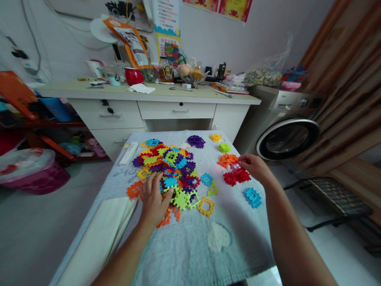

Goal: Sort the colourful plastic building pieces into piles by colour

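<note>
A heap of colourful plastic interlocking tiles [169, 169] lies on a pale cloth-covered table [193, 246]. My left hand [153, 198] rests flat on the heap's near edge, fingers spread over blue and green tiles. My right hand [256, 167] reaches to the right side, its fingers curled down on a red tile [238, 174] that sits in a small red stack. Sorted little groups lie apart: purple [195, 141], yellow [215, 138], green [224, 147], orange [228, 159] and a blue one [253, 197].
A white desk [178, 109] with drawers, cluttered with jars, a red mug [133, 75] and books, stands behind the table. A washing machine [287, 135] is at the right, a pink basin [32, 171] on the floor at the left. A white box [129, 153] lies by the heap.
</note>
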Demonstrator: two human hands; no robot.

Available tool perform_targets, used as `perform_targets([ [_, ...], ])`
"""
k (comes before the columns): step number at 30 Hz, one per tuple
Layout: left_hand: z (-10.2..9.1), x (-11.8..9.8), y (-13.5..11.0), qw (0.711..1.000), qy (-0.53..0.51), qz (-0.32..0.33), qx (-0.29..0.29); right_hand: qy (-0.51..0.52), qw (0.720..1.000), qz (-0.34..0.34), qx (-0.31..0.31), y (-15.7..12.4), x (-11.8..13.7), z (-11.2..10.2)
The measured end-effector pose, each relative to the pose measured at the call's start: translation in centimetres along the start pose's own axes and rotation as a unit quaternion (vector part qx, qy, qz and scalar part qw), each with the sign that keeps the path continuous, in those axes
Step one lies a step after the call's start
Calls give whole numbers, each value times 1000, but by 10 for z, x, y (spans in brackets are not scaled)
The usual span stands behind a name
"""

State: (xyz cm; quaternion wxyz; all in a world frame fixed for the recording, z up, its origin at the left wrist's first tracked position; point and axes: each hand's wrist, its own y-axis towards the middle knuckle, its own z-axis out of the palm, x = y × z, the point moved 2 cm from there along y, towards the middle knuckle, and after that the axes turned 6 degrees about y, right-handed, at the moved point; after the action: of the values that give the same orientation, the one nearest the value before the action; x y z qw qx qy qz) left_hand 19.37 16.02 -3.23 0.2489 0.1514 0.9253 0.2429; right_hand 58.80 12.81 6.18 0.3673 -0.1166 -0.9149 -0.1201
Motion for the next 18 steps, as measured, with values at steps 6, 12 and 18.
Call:
perform_targets([
  [6,0,0,0,1000,-1,-5,9,-42,998,31,-21,-33,-29,9],
  [12,1,1,-1,1000,-3,-2,8,-92,995,18,-29,-34,-19,33],
  [18,0,0,1,1000,-7,0,3,-251,964,-38,-80,-35,-18,45],
])
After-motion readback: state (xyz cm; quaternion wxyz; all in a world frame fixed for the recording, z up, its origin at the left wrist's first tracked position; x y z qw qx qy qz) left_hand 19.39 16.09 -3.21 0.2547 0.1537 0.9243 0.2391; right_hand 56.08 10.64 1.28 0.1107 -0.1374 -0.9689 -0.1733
